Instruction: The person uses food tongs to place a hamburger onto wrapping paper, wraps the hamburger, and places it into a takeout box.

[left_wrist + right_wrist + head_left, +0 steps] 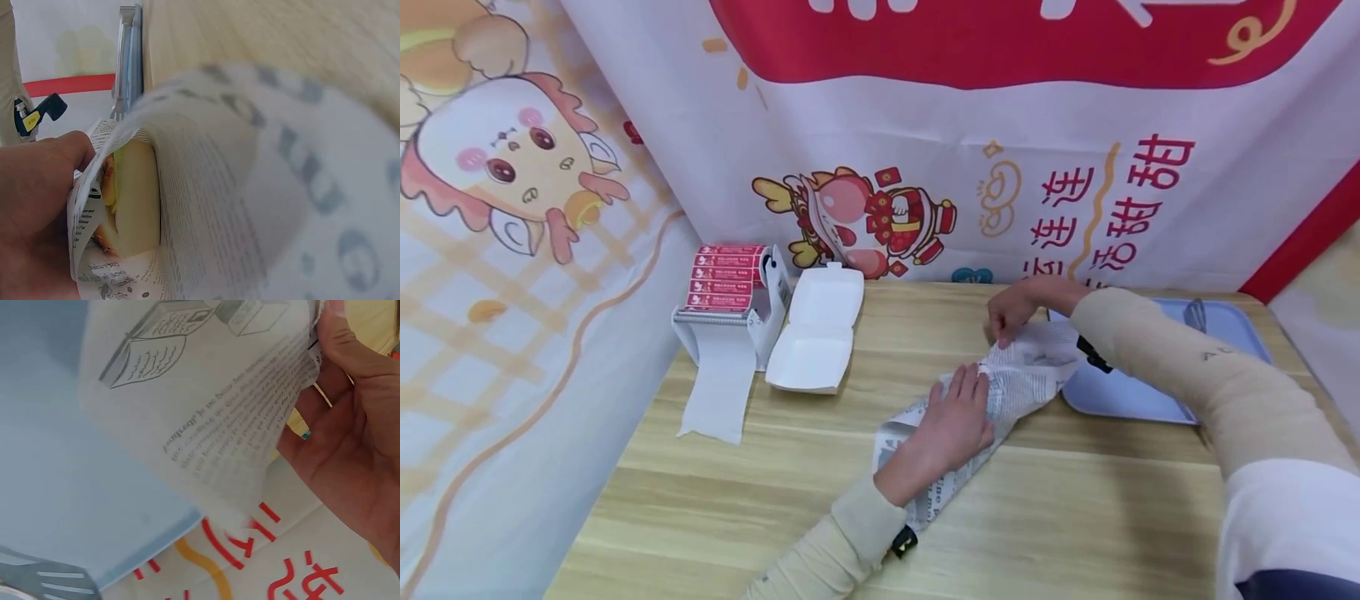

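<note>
A sheet of newsprint-patterned wrapping paper (pixel 1022 392) lies folded over on the table. Inside its open end, the left wrist view shows a burger (pixel 139 200) with a pale bun, lettuce and a browned filling. My left hand (pixel 953 421) rests on top of the paper, its fingers stretched out over the wrapped part. At the paper's far end, my right hand (pixel 1017 310) pinches an edge between thumb and fingers, and a loose printed corner hangs beside it in the right wrist view. From the head view the burger is hidden by the paper.
A blue tray (pixel 1120 396) lies at the right, with a slotted spatula (pixel 59 581) on it. To the left, an opened white clamshell box (pixel 812 354) stands next to a dispenser (pixel 775 312) with a roll of red labels (pixel 722 279). A printed cloth (pixel 880 125) hangs behind the table.
</note>
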Available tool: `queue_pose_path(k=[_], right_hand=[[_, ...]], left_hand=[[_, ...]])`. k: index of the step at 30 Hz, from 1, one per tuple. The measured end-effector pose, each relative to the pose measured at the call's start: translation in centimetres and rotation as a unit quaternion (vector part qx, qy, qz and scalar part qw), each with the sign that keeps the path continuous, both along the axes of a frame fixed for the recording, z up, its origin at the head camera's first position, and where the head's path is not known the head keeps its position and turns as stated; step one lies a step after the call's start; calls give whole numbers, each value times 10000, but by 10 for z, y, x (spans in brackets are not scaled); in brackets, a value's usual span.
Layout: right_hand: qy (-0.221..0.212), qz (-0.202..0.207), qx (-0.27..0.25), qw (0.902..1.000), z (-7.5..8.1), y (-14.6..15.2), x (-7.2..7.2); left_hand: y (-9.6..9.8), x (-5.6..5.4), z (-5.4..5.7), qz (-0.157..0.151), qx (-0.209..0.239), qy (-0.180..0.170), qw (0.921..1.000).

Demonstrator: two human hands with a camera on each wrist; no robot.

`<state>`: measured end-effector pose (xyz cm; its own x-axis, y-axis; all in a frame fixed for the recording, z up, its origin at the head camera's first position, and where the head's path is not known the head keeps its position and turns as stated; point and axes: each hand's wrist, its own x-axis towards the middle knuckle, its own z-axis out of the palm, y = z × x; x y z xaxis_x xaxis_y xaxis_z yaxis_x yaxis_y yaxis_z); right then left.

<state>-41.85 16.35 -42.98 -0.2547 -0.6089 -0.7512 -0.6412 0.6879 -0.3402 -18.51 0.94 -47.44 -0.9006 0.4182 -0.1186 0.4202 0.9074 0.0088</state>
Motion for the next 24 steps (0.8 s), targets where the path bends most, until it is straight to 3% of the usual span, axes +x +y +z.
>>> queue_pose_path(k=[5,7,12,20,24], right_hand=[[136,96,-147,9998,3,6,0],[-8,100,-147,9998,4,4,1],[-343,65,-138,9993,0,-5,7],[-302,298,-601,9973,-6,-2,11],[-110,169,-932,9954,-10,7,12]], left_hand=[[-2,-2,3,-64,-48,206,9998],[-2,-2,3,-67,-52,217,9997],[-2,-1,4,-45,-107,123,9999],[-1,0,5,-23,-46,-95,9999],[-1,0,6,1,-29,-182,9998]])
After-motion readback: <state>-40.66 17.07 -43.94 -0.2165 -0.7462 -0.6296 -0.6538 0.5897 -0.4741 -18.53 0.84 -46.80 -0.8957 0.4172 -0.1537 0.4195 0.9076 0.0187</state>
